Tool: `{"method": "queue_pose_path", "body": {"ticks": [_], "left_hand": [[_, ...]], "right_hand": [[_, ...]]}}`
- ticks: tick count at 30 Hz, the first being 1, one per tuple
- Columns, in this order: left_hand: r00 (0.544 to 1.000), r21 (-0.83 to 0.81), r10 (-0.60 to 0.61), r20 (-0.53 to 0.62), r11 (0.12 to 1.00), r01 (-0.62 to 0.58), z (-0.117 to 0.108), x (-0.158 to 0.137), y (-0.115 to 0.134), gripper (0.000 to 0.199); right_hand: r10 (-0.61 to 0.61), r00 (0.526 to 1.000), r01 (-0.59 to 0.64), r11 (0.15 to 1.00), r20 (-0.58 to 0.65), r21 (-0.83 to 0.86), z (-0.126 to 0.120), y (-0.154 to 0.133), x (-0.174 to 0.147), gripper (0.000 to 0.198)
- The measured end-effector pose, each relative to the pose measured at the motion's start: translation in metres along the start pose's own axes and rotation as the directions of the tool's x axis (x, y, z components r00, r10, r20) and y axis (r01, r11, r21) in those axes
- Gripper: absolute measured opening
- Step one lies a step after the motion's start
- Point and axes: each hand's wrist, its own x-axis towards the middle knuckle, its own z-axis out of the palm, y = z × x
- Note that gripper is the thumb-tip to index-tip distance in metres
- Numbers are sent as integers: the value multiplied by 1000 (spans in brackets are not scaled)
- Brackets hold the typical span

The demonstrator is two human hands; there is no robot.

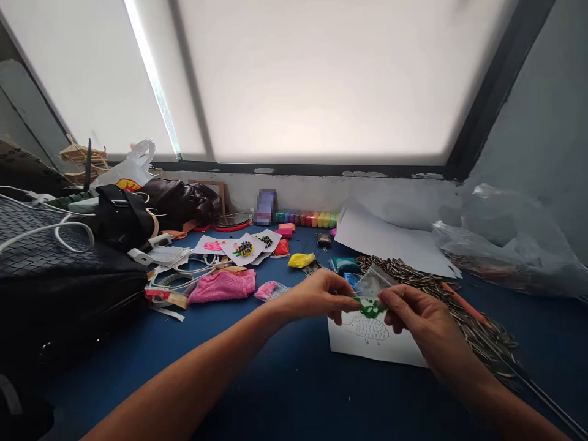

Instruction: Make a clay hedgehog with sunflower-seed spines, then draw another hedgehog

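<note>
A small clear plastic bag (pixel 374 283) with green material, probably modelling clay (pixel 371 309), hangs between my two hands. My left hand (pixel 324 297) pinches its left side, thumb and forefinger close to the green. On the other side my right hand (pixel 416 312) grips the bag between thumb and curled fingers. Beneath them lies a white sheet with a drawing of a round-bodied animal (pixel 370 329), partly covered by my hands. Striped sunflower seeds (pixel 463 324) are heaped beside and behind my right hand. Teal (pixel 344 264) and blue packets (pixel 351 279) sit just beyond the bag.
A yellow packet (pixel 301 261), a pink cloth (pixel 223 286) and decorated paper cards (pixel 245 248) lie left of centre. Coloured clay packs (pixel 312 218) line the wall. White sheets (pixel 390 239) and a plastic bag (pixel 514 245) are at right; a black bag (pixel 68 294) is at left.
</note>
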Motion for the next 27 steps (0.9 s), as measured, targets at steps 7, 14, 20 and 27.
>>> {"method": "queue_pose_path", "body": {"ticks": [7, 14, 20, 27], "left_hand": [[988, -165, -23, -155, 986, -3, -6, 4, -1, 26], [969, -218, -2, -248, 974, -54, 1, 10, -13, 32], [967, -148, -2, -253, 988, -37, 7, 11, -11, 39], [844, 385, 172, -508, 922, 44, -18, 15, -18, 27]], "right_hand": [[110, 994, -110, 991, 7, 81, 4, -4, 0, 49], [117, 993, -116, 989, -5, 91, 7, -1, -2, 53], [59, 998, -59, 998, 31, -11, 8, -5, -3, 45], [128, 984, -117, 989, -120, 93, 3, 0, 2, 43]]}}
